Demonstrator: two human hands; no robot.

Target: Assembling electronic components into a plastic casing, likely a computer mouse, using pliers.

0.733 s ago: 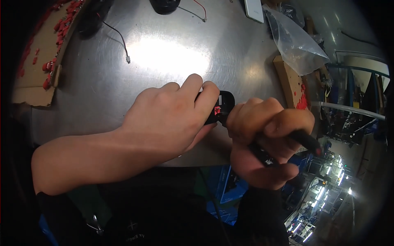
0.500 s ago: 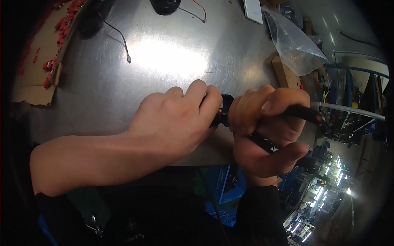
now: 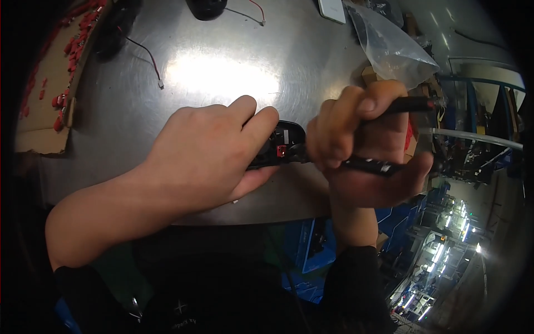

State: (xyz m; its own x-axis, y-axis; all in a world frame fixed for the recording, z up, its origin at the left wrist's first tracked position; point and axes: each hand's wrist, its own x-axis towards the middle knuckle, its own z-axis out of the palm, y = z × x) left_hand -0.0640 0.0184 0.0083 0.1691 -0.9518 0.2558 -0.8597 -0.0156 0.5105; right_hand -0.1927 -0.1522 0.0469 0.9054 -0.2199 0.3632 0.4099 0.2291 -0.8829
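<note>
Moved right hand [image 3: 374,138] forward since earlier, clasping black-handled tool [image 3: 409,104]; gripping black casing [image 3: 293,133] with left hand [image 3: 214,143].

In the left hand [image 3: 206,139] sits a housing [image 3: 292,133], just right of it a tool [image 3: 409,104] in the right hand [image 3: 336,133]; well left of this grip lies a cardboard tray [image 3: 50,106], beyond and leftward a cable [image 3: 147,50] on the table [image 3: 119,122], beyond and rightward a plastic bag [image 3: 392,53], bodyward a crate [image 3: 303,245]
</note>
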